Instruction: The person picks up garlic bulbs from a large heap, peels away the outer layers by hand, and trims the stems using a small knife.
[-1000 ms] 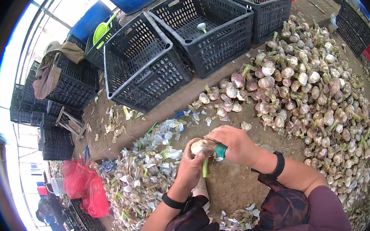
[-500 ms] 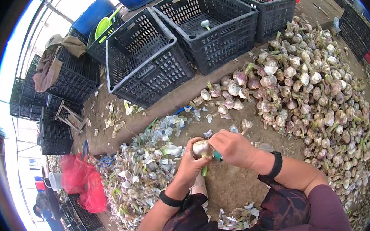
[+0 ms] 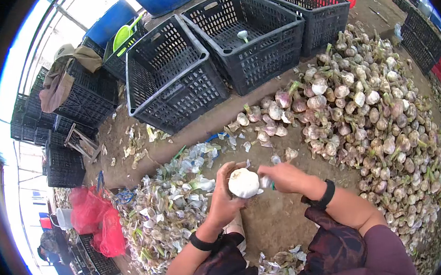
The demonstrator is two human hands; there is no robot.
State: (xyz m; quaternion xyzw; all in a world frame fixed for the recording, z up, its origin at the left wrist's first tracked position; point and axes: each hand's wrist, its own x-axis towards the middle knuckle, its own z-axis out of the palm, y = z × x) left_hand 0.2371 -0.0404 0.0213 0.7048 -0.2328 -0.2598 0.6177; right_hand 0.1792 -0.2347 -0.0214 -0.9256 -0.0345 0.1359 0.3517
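Observation:
My left hand point(image 3: 222, 195) is wrapped round a garlic bulb point(image 3: 244, 183), whose white, smooth side faces up with the root end toward the fingers. Just right of the bulb, my right hand point(image 3: 290, 178) is closed on a small teal-handled tool point(image 3: 272, 185); most of it is hidden by the fingers. A pale scrap of garlic skin point(image 3: 265, 182) shows between the right fingertips and the bulb. Under my left forearm and beyond it lies a heap of peeled-off garlic skins point(image 3: 169, 205).
A large pile of untrimmed garlic bulbs point(image 3: 380, 123) spreads along the right. Black plastic crates point(image 3: 182, 101) stand in a row ahead, one with a single bulb point(image 3: 243, 35) inside. Red net bags point(image 3: 106, 232) lie at left, near stacked crates point(image 3: 65, 160).
The bulb has turned in my left hand, so its white side now shows and its green stem no longer does. My right hand has drawn slightly right, off the bulb's top.

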